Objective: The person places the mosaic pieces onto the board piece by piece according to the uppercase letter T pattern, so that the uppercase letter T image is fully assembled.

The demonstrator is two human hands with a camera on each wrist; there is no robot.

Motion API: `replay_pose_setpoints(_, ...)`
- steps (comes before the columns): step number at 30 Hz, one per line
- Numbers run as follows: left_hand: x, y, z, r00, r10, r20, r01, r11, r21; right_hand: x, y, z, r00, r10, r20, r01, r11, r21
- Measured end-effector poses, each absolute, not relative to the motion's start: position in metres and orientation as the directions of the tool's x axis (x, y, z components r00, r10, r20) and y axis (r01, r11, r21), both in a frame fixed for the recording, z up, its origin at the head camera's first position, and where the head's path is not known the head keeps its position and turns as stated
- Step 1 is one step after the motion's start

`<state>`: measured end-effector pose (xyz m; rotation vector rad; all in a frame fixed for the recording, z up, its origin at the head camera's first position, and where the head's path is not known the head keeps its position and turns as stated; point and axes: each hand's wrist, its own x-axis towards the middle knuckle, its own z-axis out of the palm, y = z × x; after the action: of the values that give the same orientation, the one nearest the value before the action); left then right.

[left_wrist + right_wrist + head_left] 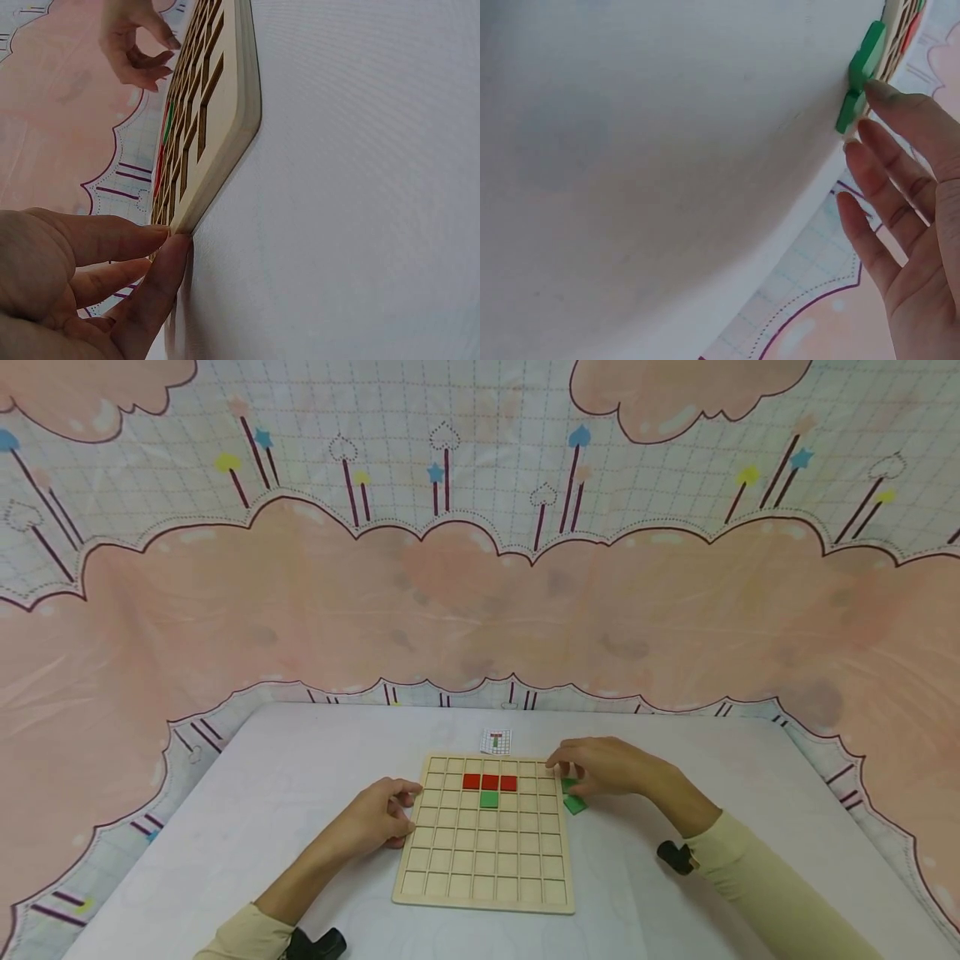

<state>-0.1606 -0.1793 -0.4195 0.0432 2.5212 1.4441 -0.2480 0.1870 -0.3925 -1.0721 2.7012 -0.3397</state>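
Observation:
A square wooden grid board (486, 864) lies on the table. Three red tiles (490, 782) sit side by side in its second row, and one green tile (489, 799) sits under the middle one. My left hand (375, 814) holds the board's left edge between thumb and finger, as the left wrist view shows. Just off the board's right edge, my right hand (607, 764) is over two loose green tiles (575, 804). In the right wrist view its thumb (889, 94) reaches the green tiles (867, 56), with the other fingers loosely spread; whether it touches them is unclear.
A small card (496, 742) with a printed grid and a red and green T shape lies behind the board. White cloth covers the table (315, 735). A patterned backdrop (480, 610) rises behind it. Black wrist straps (675, 857) show at both sleeves.

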Motion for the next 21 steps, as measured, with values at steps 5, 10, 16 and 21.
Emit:
replay_pose_setpoints(5, -0.161, -0.179, -0.420, -0.972, 0.138, -0.189, -0.092, 0.515, 0.852, -0.250, 0.191, -0.397, -0.742, -0.659, -0.123, -0.612, 0.741, -0.277)
replay_pose_setpoints(10, -0.161, -0.179, -0.421, -0.973, 0.140, -0.182, -0.085, 0.517, 0.852, -0.252, 0.195, -0.400, -0.741, -0.662, -0.111, -0.616, 0.737, -0.279)
replay_pose_setpoints(16, -0.161, -0.179, -0.421, -0.973, 0.145, -0.178, -0.080, 0.513, 0.855, -0.253, 0.199, -0.401, -0.728, -0.677, -0.110, -0.638, 0.727, -0.255)
replay_pose_setpoints(21, -0.161, -0.180, -0.421, -0.972, 0.155, -0.174, -0.072, 0.509, 0.858, -0.253, 0.204, -0.401, -0.726, -0.679, -0.109, -0.646, 0.728, -0.229)
